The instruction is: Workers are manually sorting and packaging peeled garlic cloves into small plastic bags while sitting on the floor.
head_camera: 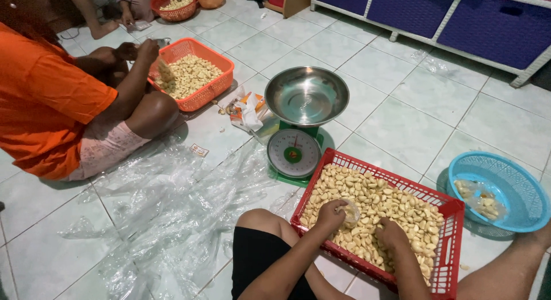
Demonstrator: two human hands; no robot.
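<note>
Both hands (361,222) work garlic (373,205), seemingly, on pale floor tiles (402,110).

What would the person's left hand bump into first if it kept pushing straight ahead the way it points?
Probably the peeled garlic cloves heaped in the red basket: the left hand already rests on them beside a small clear bag, pointing across the pile.

Pale green tiled floor (402,122), pretty cluttered tbh; red basket (447,242) of peeled garlic cloves near the bottom edge; green kitchen scale (294,153) with a steel bowl just beside its far left corner; blue round basket (505,191) off to the right; orange basket (215,84) of cloves further back left; crumpled clear plastic sheets (172,208) spread over the tiles at left; small torn wrappers (247,110) by the scale.
</note>
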